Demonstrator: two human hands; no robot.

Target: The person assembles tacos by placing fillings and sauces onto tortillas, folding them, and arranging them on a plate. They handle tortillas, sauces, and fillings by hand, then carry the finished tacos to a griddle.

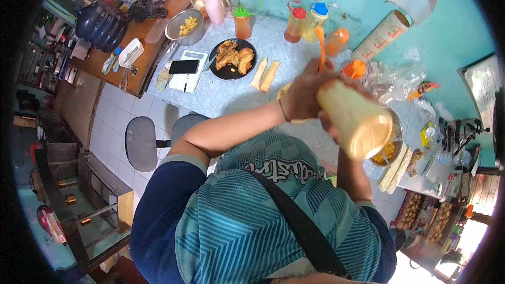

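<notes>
Both my hands grip a pale yellow squeeze bottle (355, 115) above the table, tilted with its round base toward me. My left hand (305, 92) is closed around the far end. From its fingers rises a slim orange piece (320, 47), apparently a nozzle or cap; whether it joins the bottle is hidden. My right hand (329, 126) wraps the bottle from below, mostly behind it. Under the hands shows a pale yellow round rim (284, 93), its contents hidden. Two pale rolls (270, 76) lie left of it, beside a black plate (215, 68) of browned fried food (231, 57).
Sauce bottles with red (296, 23), blue (315, 21) and green (242, 23) caps stand toward the wall. A phone (184, 67) lies on a notebook (194, 80). A metal bowl (398, 126) of yellow food is at right, long pale strips (394, 171) beside it. A chair (141, 143) stands left.
</notes>
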